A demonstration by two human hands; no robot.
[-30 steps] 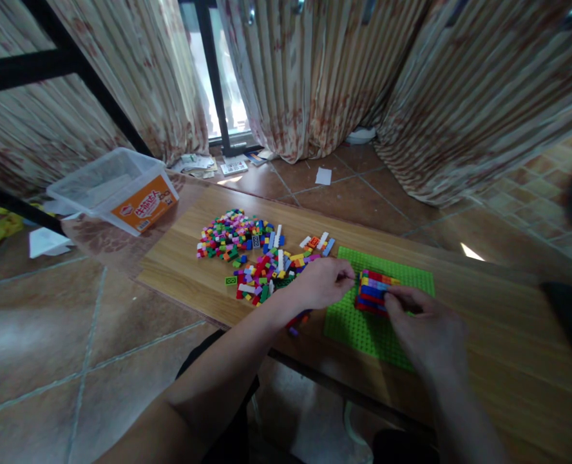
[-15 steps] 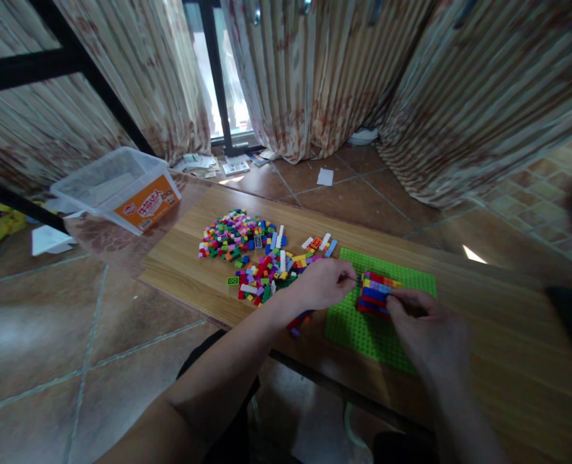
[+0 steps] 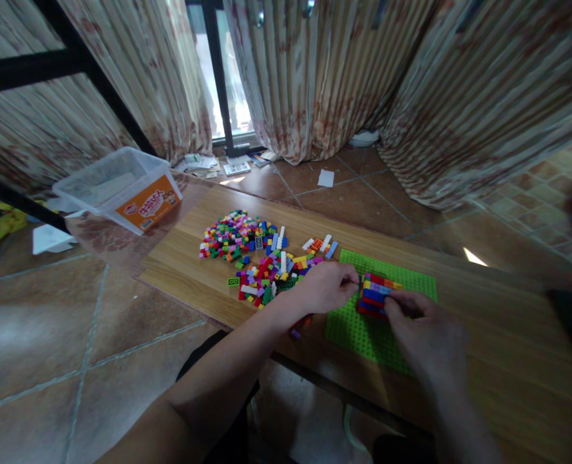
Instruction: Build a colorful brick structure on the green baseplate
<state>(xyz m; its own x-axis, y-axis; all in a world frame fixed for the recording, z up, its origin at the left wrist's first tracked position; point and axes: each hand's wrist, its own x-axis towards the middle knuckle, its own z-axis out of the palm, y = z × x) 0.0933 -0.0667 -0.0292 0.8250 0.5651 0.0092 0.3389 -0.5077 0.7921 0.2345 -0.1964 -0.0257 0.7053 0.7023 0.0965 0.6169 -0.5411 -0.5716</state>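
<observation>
A block of stacked toy bricks point(image 3: 375, 296) in red, blue, yellow, orange and purple rows stands on a green studded baseplate point(image 3: 411, 277). My right hand point(image 3: 424, 322) is at its right side, with thumb and fingertips closed on the block's near right part. My left hand point(image 3: 330, 285) hovers over the baseplate's left edge, fingers pinched together just left of the block. Whatever the pinch holds is too small to make out. Loose toy bricks point(image 3: 266, 270) lie under and beyond my left wrist.
A pile of small mixed bricks point(image 3: 235, 235) covers the left middle of the wooden table point(image 3: 180, 258). Several bricks point(image 3: 319, 245) lie behind the baseplate. A clear plastic bin point(image 3: 122, 187) with an orange label stands past the table's far left end. Curtains point(image 3: 286, 77) hang behind.
My left hand has shifted slightly right, closer to the block. My right hand stays at the block's right side, moved a touch left.
</observation>
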